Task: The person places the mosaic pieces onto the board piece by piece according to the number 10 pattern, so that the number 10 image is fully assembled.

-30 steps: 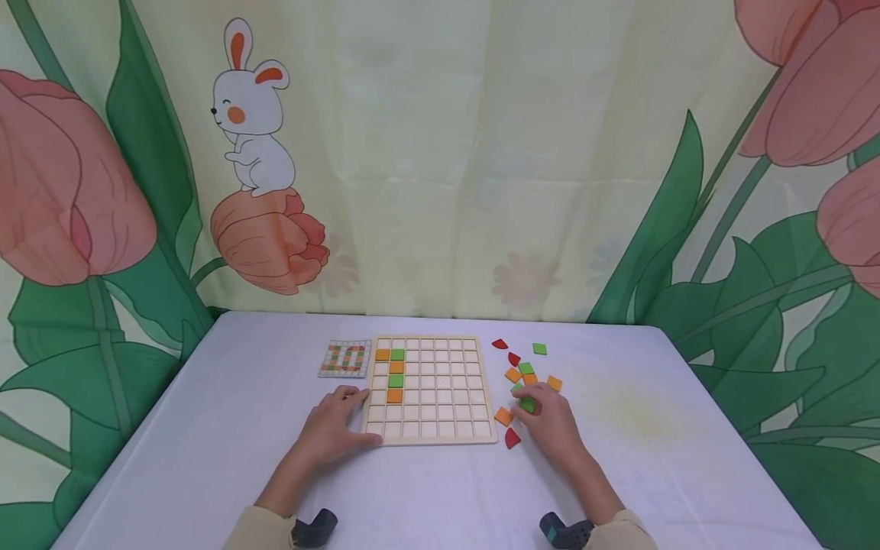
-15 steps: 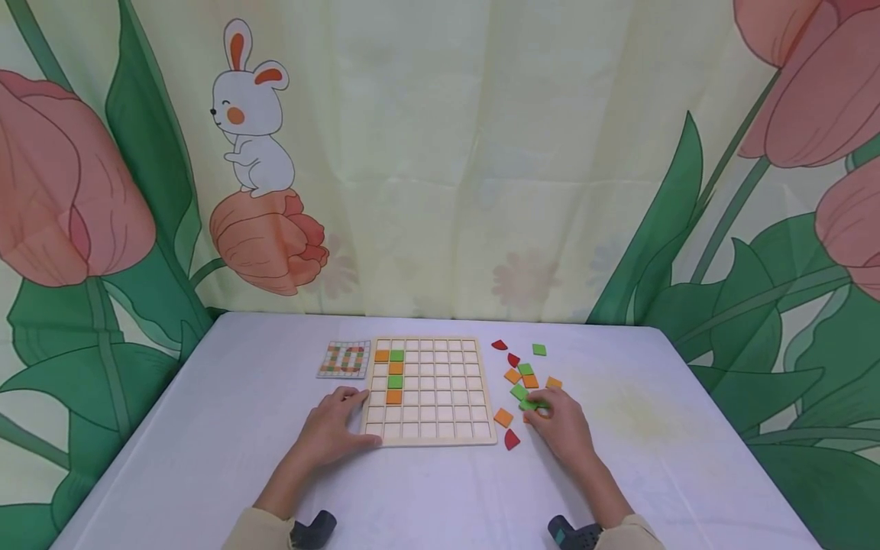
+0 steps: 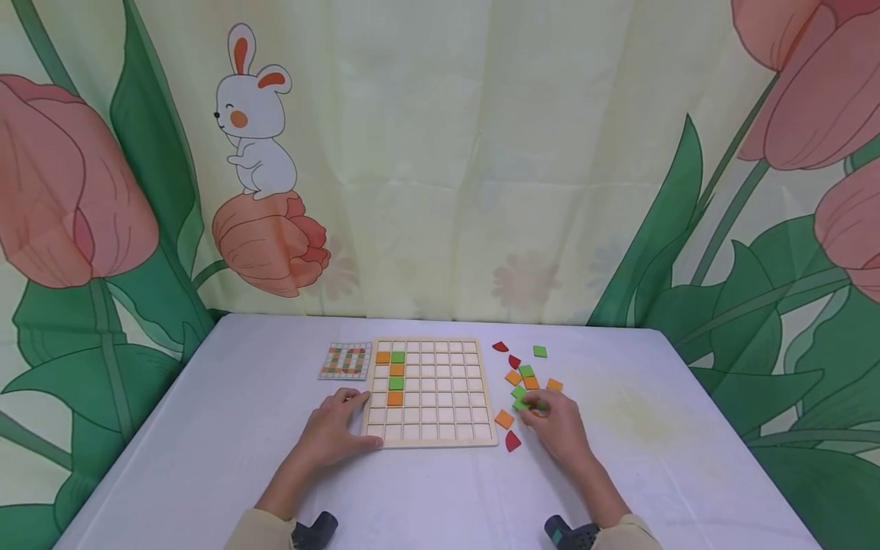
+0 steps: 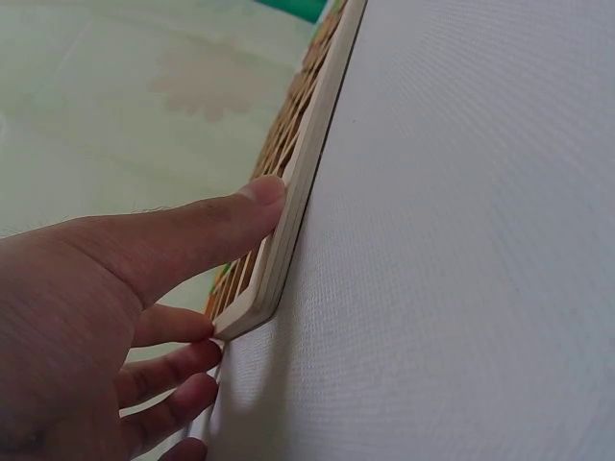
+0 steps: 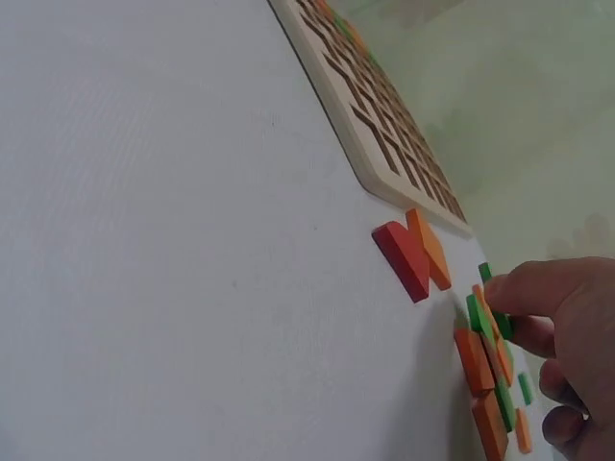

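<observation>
A wooden grid board (image 3: 440,420) lies flat on the table, with several orange and green square tiles set in its left columns. My left hand (image 3: 337,429) holds the board's near left corner; in the left wrist view the thumb (image 4: 261,190) lies on the rim and a fingertip touches the corner. To the right of the board, my right hand (image 3: 560,428) is over a loose pile, pinching a green square tile (image 5: 502,322) between thumb and finger. Part of that tile is hidden by the fingers. Other green and orange tiles lie right beneath and beside the hand.
A small pattern card (image 3: 345,360) lies left of the board. Red quarter-round pieces (image 3: 512,441), an orange tile (image 3: 504,419) and a green tile (image 3: 539,351) lie scattered at the right. A printed curtain (image 3: 440,191) hangs behind the table (image 3: 653,458).
My right hand has shifted slightly right and back over the pile, uncovering a green tile, and its fingertips have moved among the tiles. My left hand stays at the board's corner.
</observation>
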Motion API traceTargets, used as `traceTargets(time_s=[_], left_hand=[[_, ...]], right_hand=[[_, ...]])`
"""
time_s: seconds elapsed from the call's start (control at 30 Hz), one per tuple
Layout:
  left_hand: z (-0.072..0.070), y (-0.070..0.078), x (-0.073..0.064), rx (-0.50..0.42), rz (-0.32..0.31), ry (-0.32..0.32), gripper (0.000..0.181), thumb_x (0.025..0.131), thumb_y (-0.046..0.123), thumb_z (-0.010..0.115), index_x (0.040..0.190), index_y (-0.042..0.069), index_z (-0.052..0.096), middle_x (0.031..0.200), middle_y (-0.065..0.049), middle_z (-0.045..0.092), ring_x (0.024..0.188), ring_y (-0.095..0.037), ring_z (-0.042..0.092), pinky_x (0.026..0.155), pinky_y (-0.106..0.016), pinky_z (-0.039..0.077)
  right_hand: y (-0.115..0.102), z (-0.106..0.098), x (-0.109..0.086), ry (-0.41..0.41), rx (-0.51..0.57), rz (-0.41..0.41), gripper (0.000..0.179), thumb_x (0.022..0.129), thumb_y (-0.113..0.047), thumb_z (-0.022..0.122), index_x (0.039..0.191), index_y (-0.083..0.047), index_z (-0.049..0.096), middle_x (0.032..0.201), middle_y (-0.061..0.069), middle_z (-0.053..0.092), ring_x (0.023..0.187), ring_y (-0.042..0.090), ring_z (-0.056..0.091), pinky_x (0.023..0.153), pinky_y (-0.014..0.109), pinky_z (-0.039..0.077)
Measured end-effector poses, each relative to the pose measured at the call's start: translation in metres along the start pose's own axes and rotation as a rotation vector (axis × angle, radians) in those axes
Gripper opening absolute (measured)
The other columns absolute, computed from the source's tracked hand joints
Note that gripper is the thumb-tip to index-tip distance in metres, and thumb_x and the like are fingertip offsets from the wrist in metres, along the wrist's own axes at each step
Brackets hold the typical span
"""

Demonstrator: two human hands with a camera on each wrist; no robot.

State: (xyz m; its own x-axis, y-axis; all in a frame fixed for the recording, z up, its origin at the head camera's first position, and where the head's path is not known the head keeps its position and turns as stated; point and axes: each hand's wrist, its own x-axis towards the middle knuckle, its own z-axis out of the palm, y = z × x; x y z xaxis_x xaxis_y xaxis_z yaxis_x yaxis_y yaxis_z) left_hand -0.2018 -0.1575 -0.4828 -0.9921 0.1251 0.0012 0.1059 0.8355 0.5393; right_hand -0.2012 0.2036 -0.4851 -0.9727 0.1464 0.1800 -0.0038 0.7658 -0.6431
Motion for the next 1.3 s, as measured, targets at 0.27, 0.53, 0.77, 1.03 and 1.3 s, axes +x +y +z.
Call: traceTargets(time_s=[0.27, 0.53, 0.77, 1.03, 1.3], left_hand=[[0.002, -0.002, 0.000, 0.013, 0.013, 0.010, 0.090, 0.064, 0.048, 0.086, 0.140, 0.013, 0.052, 0.134, -0.009, 0.052, 0.121, -0.028, 0.048, 0.100, -0.053, 0.040], [0.001, 0.001, 0.000, -0.003, 0.004, 0.000, 0.090, 0.065, 0.046, 0.086, 0.140, 0.013, 0.052, 0.135, -0.009, 0.051, 0.121, -0.028, 0.048, 0.100, -0.052, 0.041], [0.001, 0.002, -0.001, 0.004, 0.009, 0.003, 0.089, 0.065, 0.046, 0.087, 0.140, 0.013, 0.052, 0.134, -0.009, 0.052, 0.120, -0.028, 0.048, 0.099, -0.052, 0.041], [-0.001, 0.002, -0.002, 0.009, 0.004, 0.004, 0.089, 0.065, 0.046, 0.087, 0.140, 0.013, 0.052, 0.133, -0.009, 0.052, 0.119, -0.027, 0.049, 0.099, -0.052, 0.041], [-0.001, 0.001, -0.002, 0.005, 0.008, 0.005, 0.089, 0.065, 0.045, 0.087, 0.140, 0.013, 0.052, 0.133, -0.008, 0.052, 0.119, -0.027, 0.048, 0.100, -0.053, 0.041]], right_hand=[[-0.016, 0.008, 0.002, -0.014, 0.031, -0.060, 0.017, 0.080, -0.018, 0.079, 0.096, -0.016, 0.075, 0.091, -0.001, 0.067, 0.083, 0.016, 0.054, 0.067, 0.020, 0.046], [-0.028, 0.023, 0.002, -0.041, 0.022, -0.102, 0.016, 0.080, -0.020, 0.078, 0.095, -0.020, 0.074, 0.098, -0.004, 0.069, 0.088, 0.013, 0.053, 0.072, 0.025, 0.045], [-0.042, 0.034, 0.001, -0.025, 0.030, -0.152, 0.016, 0.078, -0.019, 0.080, 0.092, -0.022, 0.074, 0.094, -0.006, 0.069, 0.081, 0.013, 0.051, 0.068, 0.023, 0.043], [-0.061, 0.048, -0.003, -0.076, 0.099, -0.167, 0.011, 0.080, -0.019, 0.078, 0.089, -0.021, 0.073, 0.094, -0.006, 0.070, 0.091, 0.013, 0.058, 0.078, 0.032, 0.051], [-0.073, 0.057, -0.005, -0.117, 0.121, -0.201, 0.010, 0.080, -0.018, 0.078, 0.089, -0.021, 0.073, 0.095, -0.006, 0.070, 0.093, 0.013, 0.059, 0.082, 0.032, 0.051]])
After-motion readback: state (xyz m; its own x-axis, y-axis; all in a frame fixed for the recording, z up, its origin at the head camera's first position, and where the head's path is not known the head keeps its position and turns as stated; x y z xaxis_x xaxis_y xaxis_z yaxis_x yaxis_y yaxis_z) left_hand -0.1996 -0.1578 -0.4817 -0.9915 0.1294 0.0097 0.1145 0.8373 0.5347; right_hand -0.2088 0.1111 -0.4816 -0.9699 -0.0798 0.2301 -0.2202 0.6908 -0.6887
